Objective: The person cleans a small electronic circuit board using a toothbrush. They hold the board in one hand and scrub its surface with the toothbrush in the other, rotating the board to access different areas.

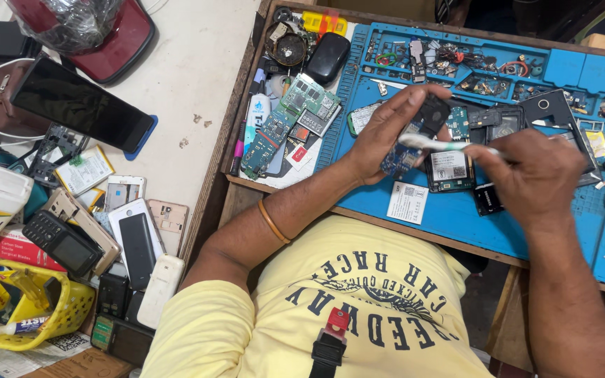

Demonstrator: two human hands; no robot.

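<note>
My left hand grips a small blue phone circuit board with a black part on top, held above the blue work mat. My right hand holds a white toothbrush whose head touches the board. Just below the brush a phone battery lies on the mat.
Green circuit boards lie at the mat's left edge. Small parts fill the mat's top compartments. A black phone frame sits to the right. On the left table lie a black smartphone, several old phones and a yellow basket.
</note>
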